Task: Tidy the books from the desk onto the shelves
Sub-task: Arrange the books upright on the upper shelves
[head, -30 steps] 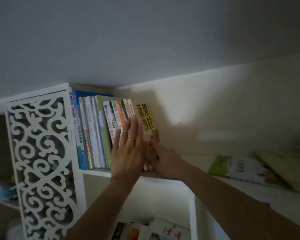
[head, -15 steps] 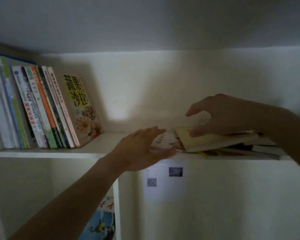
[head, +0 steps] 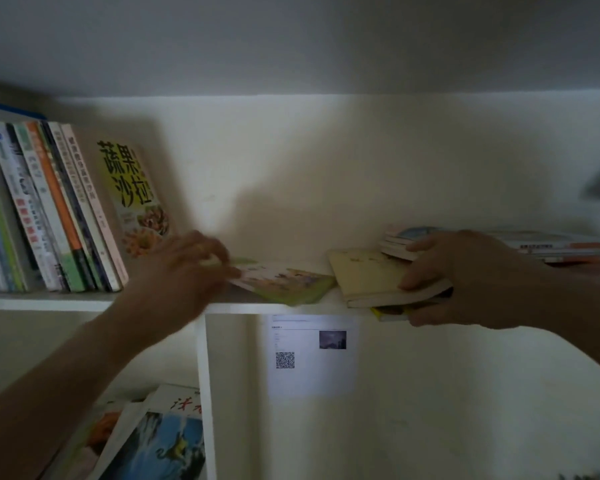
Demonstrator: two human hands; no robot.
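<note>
The left hand [head: 184, 268] reaches up over the front edge of the shelf [head: 66, 301], blurred, its fingers curled onto the near-left corner of a thin green picture book [head: 284, 280] that lies flat on the shelf board, so it appears to pinch that corner, though the blur hides the exact hold; the right hand [head: 465, 278] grips a cream paperback [head: 371, 277] at the front edge of the shelf, thumb on the cover and fingers curled underneath, where a yellow-edged book [head: 390, 311] sticks out below the paperback and over the shelf's edge; the green picture book and the paperback lie just beside each other, corners nearly touching; behind the right hand a low pile of flat books [head: 548, 245] runs along the back of the shelf towards its right end; at the left end a row of upright books [head: 49, 216] leans slightly, closed off by a yellow cookbook [head: 132, 188] with large dark characters on its cover, tilted against the row and just behind the left hand; under the shelf a white upright divider [head: 205, 393] splits the space below; a printed sheet with a QR code [head: 312, 355] is stuck to the wall right of the divider; left of it, in the lower compartment, more books [head: 160, 438] lean at a slant.
</note>
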